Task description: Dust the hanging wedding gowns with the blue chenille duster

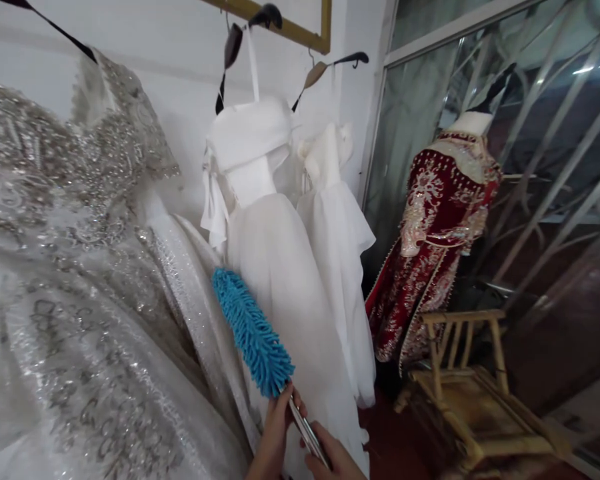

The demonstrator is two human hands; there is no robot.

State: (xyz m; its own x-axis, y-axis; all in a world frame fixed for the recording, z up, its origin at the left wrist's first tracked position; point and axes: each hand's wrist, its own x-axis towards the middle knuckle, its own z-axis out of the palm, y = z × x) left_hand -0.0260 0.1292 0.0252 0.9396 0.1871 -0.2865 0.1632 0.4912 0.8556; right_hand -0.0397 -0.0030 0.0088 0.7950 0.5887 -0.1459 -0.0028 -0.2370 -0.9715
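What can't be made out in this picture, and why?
In the head view:
Silver-beaded white gown: hem, cut off by bottom edge.
Shiny metal handle: parts covered by left hand and right hand.
Yellow-brown wooden frame: upper part, cut off by top edge.
Barred glass partition: what lies behind, blurred and dim.

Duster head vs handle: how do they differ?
Colour: the duster head is blue, the handle silvery.
Surface: the duster head is shaggy, the handle smooth and shiny.
Thickness: the duster head is much thicker than the handle.
Shared: both slant along one line, up and to the left in the picture. The left hand and right hand grip the handle.
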